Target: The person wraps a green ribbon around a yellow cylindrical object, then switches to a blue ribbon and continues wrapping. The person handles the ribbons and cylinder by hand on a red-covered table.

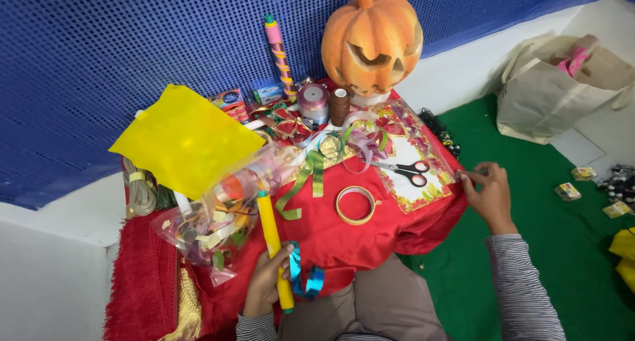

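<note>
Meanwhile the left hand [264, 285] is gripping a yellow stick [272, 245] with blue ribbon [304, 278] — the right hand [489, 195], fingers pinched, is perhaps touching the clear sheet [423, 152].

Glossy yellow plastic stick [272, 243]; shiny metallic blue ribbon [303, 276] beside it. Matt red cloth [344, 238], fringed at left. Smooth tape ring [356, 205]. Clear crinkled plastic bag [211, 225]. Rough matt orange pumpkin [372, 40] far. Matt green felt floor [569, 248] right.

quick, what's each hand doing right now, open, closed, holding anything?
Left hand: closed around a yellow stick, with blue ribbon beside it.
Right hand: fingers pinched at the edge of the clear plastic sheet; grip unclear.
</note>
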